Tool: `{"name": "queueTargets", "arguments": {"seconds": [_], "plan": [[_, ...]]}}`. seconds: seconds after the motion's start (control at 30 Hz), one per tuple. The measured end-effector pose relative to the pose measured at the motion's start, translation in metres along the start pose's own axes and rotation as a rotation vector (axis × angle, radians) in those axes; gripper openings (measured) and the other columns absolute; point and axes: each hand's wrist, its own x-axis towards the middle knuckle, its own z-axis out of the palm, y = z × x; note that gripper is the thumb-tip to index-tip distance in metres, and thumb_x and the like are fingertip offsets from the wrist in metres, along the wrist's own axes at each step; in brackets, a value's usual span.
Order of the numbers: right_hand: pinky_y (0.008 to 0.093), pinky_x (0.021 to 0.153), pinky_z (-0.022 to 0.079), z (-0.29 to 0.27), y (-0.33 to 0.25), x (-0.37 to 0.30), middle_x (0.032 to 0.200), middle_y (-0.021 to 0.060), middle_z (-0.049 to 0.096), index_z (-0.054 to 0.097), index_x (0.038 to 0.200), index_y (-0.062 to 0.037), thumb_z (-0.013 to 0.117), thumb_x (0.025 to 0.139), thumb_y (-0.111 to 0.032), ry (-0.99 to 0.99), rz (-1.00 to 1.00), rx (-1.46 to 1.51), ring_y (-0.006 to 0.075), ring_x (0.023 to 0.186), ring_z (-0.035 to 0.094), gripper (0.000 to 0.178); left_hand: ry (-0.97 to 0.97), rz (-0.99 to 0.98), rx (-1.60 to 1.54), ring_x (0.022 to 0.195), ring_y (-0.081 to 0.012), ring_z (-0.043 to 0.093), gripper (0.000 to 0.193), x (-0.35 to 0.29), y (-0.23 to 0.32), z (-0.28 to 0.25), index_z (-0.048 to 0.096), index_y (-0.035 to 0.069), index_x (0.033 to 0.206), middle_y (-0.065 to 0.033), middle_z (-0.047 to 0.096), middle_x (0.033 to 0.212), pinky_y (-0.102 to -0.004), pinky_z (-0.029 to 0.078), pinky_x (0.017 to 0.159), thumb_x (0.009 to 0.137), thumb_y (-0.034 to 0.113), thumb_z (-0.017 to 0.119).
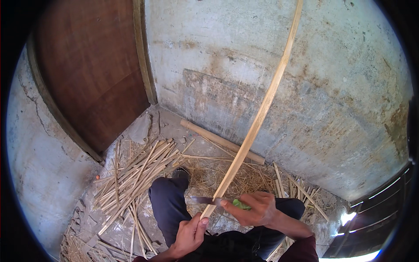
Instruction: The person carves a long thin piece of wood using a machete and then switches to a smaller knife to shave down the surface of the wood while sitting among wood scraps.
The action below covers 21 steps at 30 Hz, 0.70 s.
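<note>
A long split bamboo strip [262, 114] slants up from my lap and leans away toward the wall, its top running out of view. My left hand [190, 233] is closed round its near end, thumb on top. Just above that, my right hand [255, 208] grips a knife whose handle has a green wrap [241, 204]. The knife's dark blade [201, 200] points left and lies across the strip, touching it or very near it. Most of the handle is hidden in my fingers.
A heap of split bamboo sticks [139, 168] lies on the floor to the left, and more sticks [303, 192] lie to the right. A thick bamboo pole [222, 140] rests along the wall [331, 100]. Shavings [209, 179] litter the floor. A brown door [89, 65] stands at the far left.
</note>
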Motion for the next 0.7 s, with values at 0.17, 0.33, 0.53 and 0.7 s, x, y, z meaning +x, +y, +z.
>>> {"name": "queueTargets", "arguments": {"seconds": [0.17, 0.33, 0.53, 0.7], "plan": [[0.0203, 0.046, 0.039, -0.004, 0.003, 0.004, 0.077, -0.0079, 0.057, 0.08, 0.122, -0.0321, 0.081, 0.082, -0.022, -0.014, -0.015, -0.053, 0.0034, 0.053, 0.057, 0.041, -0.003, 0.008, 0.011, 0.056, -0.0341, 0.069, 0.023, 0.003, 0.005, -0.006, 0.063, 0.0, 0.106, -0.015, 0.062, 0.066, -0.0405, 0.051, 0.054, 0.112, 0.02, 0.054], [0.026, 0.053, 0.045, -0.029, 0.086, 0.016, 0.078, 0.0081, 0.071, 0.08, 0.112, -0.0118, 0.075, 0.095, -0.011, 0.392, 0.602, -0.128, 0.0128, 0.058, 0.059, 0.018, 0.002, -0.035, -0.006, 0.054, -0.0243, 0.065, 0.028, -0.014, 0.003, -0.006, 0.062, 0.001, 0.098, -0.0083, 0.06, 0.063, -0.0362, 0.049, 0.053, 0.114, 0.022, 0.052], [0.0272, 0.054, 0.042, -0.051, 0.11, 0.022, 0.079, 0.0111, 0.074, 0.077, 0.103, -0.0017, 0.069, 0.104, -0.012, 0.399, 0.689, -0.062, 0.0077, 0.06, 0.056, 0.013, -0.015, -0.038, -0.066, 0.051, -0.014, 0.059, 0.036, -0.005, -0.003, -0.007, 0.06, 0.003, 0.091, -0.003, 0.056, 0.059, -0.0313, 0.047, 0.052, 0.116, 0.026, 0.048], [0.0311, 0.048, 0.041, -0.017, 0.067, 0.019, 0.067, 0.008, 0.064, 0.074, 0.094, -0.0041, 0.075, 0.099, -0.01, 0.433, 0.459, 0.144, 0.0143, 0.051, 0.056, 0.008, -0.102, -0.073, -0.15, 0.05, -0.0114, 0.057, 0.037, -0.005, -0.005, -0.01, 0.058, 0.004, 0.091, -0.0022, 0.055, 0.059, -0.0293, 0.046, 0.052, 0.117, 0.028, 0.046]]}}
